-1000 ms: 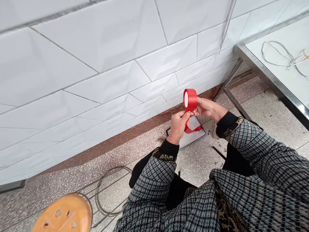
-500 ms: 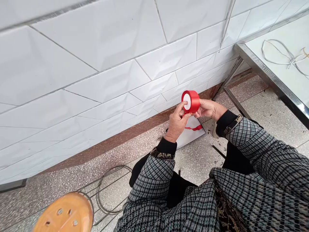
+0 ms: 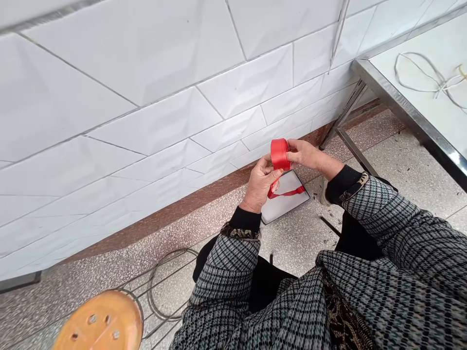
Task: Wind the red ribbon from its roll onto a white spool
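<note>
A roll of red ribbon [image 3: 279, 153] is held up between both hands, its shiny outer face toward me. My right hand [image 3: 302, 153] grips its right side, thumb over the edge. At the lower left, my left hand [image 3: 260, 183] is closed on the roll and the ribbon's loose stretch, the thumb pressed near its bottom. From there a red strip [image 3: 292, 192] hangs down and runs across a flat white board or box lid [image 3: 280, 206] with a dark edge, lying on the floor. Part of that white piece is hidden by my left hand.
A metal-edged white table [image 3: 416, 104] stands at the right, bearing a loop of pale cord [image 3: 419, 90]. White wall tiles [image 3: 233, 92] rise ahead. An orange round stool [image 3: 102, 323] with wire legs is at the lower left. Dark scraps litter the speckled floor [image 3: 299, 253].
The ribbon roll has turned, so its white core no longer faces me. My right hand has moved up along its side, and more of the red strip shows below.
</note>
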A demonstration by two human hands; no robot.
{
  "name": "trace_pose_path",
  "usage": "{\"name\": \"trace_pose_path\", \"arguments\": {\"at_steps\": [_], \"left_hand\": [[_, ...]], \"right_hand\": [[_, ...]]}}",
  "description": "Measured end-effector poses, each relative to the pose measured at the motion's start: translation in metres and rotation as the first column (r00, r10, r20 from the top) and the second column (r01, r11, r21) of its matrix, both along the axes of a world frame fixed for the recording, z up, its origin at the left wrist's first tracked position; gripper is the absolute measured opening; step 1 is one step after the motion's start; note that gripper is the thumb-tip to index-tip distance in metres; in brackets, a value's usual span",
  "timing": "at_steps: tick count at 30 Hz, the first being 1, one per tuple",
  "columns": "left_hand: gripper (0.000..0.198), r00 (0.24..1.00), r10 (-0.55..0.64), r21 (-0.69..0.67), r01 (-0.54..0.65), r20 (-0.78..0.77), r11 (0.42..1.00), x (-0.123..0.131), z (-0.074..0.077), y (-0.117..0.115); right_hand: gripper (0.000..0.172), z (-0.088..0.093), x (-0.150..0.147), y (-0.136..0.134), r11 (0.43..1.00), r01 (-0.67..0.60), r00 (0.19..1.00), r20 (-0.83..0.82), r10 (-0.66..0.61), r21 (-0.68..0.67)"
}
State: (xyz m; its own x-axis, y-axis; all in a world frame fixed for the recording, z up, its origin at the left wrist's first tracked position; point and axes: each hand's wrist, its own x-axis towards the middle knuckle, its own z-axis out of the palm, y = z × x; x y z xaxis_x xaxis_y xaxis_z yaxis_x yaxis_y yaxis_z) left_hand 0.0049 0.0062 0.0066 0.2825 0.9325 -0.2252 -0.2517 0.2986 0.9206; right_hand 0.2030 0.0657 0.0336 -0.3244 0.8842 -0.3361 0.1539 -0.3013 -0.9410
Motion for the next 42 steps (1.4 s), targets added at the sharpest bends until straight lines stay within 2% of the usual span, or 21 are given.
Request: {"name": "trace_pose_path", "arguments": {"at_steps": [5, 7, 12, 17, 23, 29, 33, 35, 38, 42], "left_hand": [[0.051, 0.973, 0.223, 0.064, -0.219, -0.064, 0.974, 0.014, 0.002, -0.007], [0.048, 0.963, 0.258, 0.087, -0.251, -0.076, 0.964, 0.017, 0.006, -0.010], [0.052, 0.988, 0.151, 0.043, -0.150, -0.029, 0.988, 0.017, 0.012, -0.014], [0.053, 0.989, 0.134, 0.016, -0.134, -0.057, 0.991, 0.023, 0.005, -0.014], [0.055, 0.983, 0.163, 0.031, -0.161, -0.081, 0.987, 0.025, 0.002, -0.012], [0.054, 0.977, 0.141, 0.100, -0.127, -0.158, 0.987, 0.025, 0.000, -0.012], [0.055, 0.977, 0.176, 0.154, -0.157, -0.121, 0.975, 0.029, -0.001, -0.010], [0.056, 0.981, 0.164, 0.139, -0.150, -0.101, 0.979, 0.031, 0.001, -0.010], [0.057, 0.987, 0.134, 0.089, -0.126, -0.086, 0.988, 0.033, 0.004, -0.011], [0.053, 0.973, 0.192, 0.101, -0.180, -0.130, 0.978, 0.031, 0.009, -0.013]], "right_hand": [[0.018, 0.002, -0.003, 0.007, 0.989, 0.149, 0.964, 0.219, -0.148, 0.012], [0.020, 0.001, -0.001, 0.010, 0.986, 0.169, 0.955, 0.246, -0.164, 0.000], [0.018, -0.011, 0.002, 0.013, 0.985, 0.148, 0.983, 0.120, -0.137, -0.090], [0.018, -0.020, -0.005, 0.010, 0.970, 0.142, 0.990, 0.022, -0.140, -0.198], [0.019, -0.008, -0.007, 0.006, 0.956, 0.139, 0.989, -0.014, -0.148, -0.259], [0.028, 0.000, -0.007, 0.003, 0.918, 0.166, 0.974, -0.088, -0.210, -0.361], [0.028, 0.002, -0.010, 0.000, 0.856, 0.109, 0.935, -0.240, -0.261, -0.505], [0.032, 0.002, -0.012, -0.001, 0.830, 0.077, 0.917, -0.287, -0.276, -0.552], [0.035, 0.002, -0.014, -0.002, 0.829, 0.063, 0.896, -0.334, -0.292, -0.556], [0.033, 0.002, -0.014, -0.001, 0.825, 0.047, 0.883, -0.363, -0.298, -0.563]]}}
